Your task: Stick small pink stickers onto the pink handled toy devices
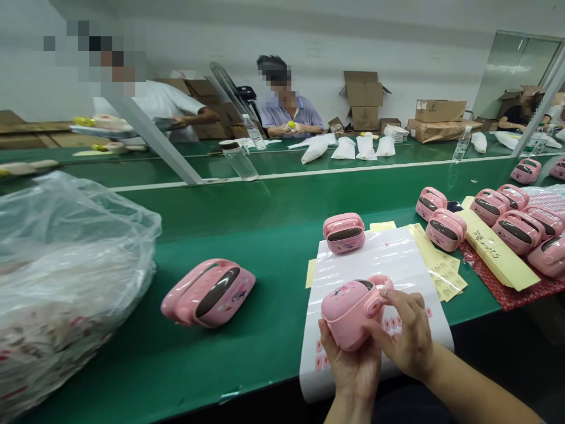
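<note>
My left hand (pixel 351 368) cups a pink plastic case (pixel 348 309) from below, above the near edge of the green table. My right hand (pixel 408 330) is closed against the case's right side, fingertips pinched on a small round pink sticker at its handle end. Beneath both hands lies a glossy white sticker sheet (pixel 388 259) with small pink stickers on it. A second pink case (pixel 344 232) stands at the far end of that sheet. A third pink case (pixel 209 292) lies on its side on the green surface to the left.
A large clear plastic bag (pixel 66 265) fills the left. Several pink cases (pixel 507 221) sit at right on yellow sheets (pixel 503 259) and a red mat. Across the table two people work among white bags (pixel 344 147), bottles and cardboard boxes (pixel 364 97).
</note>
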Tool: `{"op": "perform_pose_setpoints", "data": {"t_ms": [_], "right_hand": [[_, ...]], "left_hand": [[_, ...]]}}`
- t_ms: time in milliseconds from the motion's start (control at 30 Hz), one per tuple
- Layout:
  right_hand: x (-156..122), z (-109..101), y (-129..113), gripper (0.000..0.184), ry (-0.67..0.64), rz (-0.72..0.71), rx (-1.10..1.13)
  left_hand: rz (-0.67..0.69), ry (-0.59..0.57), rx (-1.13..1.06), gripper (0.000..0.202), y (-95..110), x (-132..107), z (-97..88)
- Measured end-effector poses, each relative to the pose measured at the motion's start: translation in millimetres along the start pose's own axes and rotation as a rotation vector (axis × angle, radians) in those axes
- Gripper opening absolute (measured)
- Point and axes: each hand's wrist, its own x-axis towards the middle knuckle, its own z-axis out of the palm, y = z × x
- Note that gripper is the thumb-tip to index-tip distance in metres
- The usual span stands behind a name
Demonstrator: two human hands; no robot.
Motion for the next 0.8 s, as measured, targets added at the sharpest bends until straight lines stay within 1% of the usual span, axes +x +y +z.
{"op": "perform_pose_setpoints", "data": {"t_ms": [67,133,267,333,400,433,500,533,600,667,700,767,800], "right_hand": [[0.7,-3.3,1.9,0.060,-0.028,0.029,-0.027],[0.1,-4.3,2.2,0.061,-0.030,0.066,-0.008],[-6.0,-0.2,-1.9,0.058,-0.012,0.038,0.075],[-10.7,1.3,-3.5,0.058,-0.011,0.057,0.091],[-15.9,-1.1,-0.5,0.055,-0.048,0.129,0.176],[-18.9,-4.4,3.7,0.054,-0.079,0.182,0.246],[-26.5,-15.9,18.0,0.050,-0.143,0.334,0.351],[-31.5,-23.9,27.4,0.047,-0.176,0.421,0.357],[-43.8,-42.6,47.9,0.041,-0.249,0.552,0.288],[-58.0,-60.7,65.5,0.039,-0.371,0.602,0.215],[-64.9,-68.1,72.0,0.042,-0.444,0.603,0.200],[-76.2,-78.0,79.7,0.048,-0.572,0.582,0.189],[-80.1,-80.6,81.5,0.051,-0.620,0.568,0.186]], "left_hand": [[-0.002,0.030,-0.013,0.054,-0.4,0.0,-0.5],[-0.006,0.043,-0.023,0.058,-1.6,0.1,-0.3],[-0.047,0.029,-0.056,0.067,-3.4,0.2,1.3],[-0.029,0.040,-0.045,0.067,-3.4,0.2,1.4],[-0.001,0.063,-0.009,0.060,-2.5,0.6,1.1],[0.014,0.067,0.013,0.056,-1.5,0.9,1.0],[0.048,0.053,0.068,0.047,1.9,2.2,1.7],[0.079,0.037,0.100,0.044,4.6,3.0,2.7],[0.183,0.002,0.154,0.044,12.0,5.0,6.0],[0.286,-0.017,0.172,0.052,21.1,6.6,10.8],[0.305,-0.007,0.166,0.058,25.6,7.1,13.2],[0.279,0.030,0.145,0.065,33.2,6.9,16.6],[0.254,0.040,0.136,0.064,36.0,6.0,16.8]]}}
